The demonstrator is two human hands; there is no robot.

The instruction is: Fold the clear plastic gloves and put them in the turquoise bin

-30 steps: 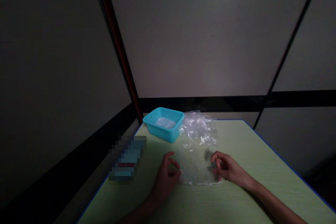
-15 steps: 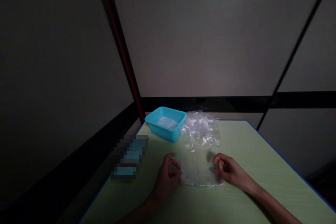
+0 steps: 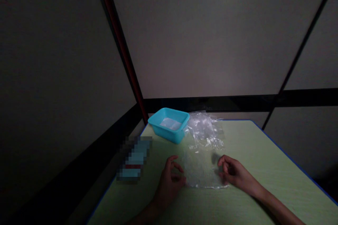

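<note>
A clear plastic bag (image 3: 202,170) lies flat on the table, its near edge toward me. At its left edge is my left hand (image 3: 171,179), fingers loosely curved and apart, the thumb tip by the near left corner. My right hand (image 3: 232,173) rests at the bag's right edge with bent fingers and a gap between thumb and forefinger. Neither hand visibly pinches the film. Beyond the flat bag sits a crumpled heap of clear plastic bags (image 3: 203,126).
A turquoise plastic basin (image 3: 167,134) with a whitish clear sheet (image 3: 170,123) inside stands at the back left. A blurred-out bluish item (image 3: 136,161) lies by the left edge of the light green table (image 3: 264,161). Walls rise behind and to the left.
The whole view has shifted slightly, moving the table and its things a little to the right in the picture. Both hands keep nearly the same places beside the flat bag.
</note>
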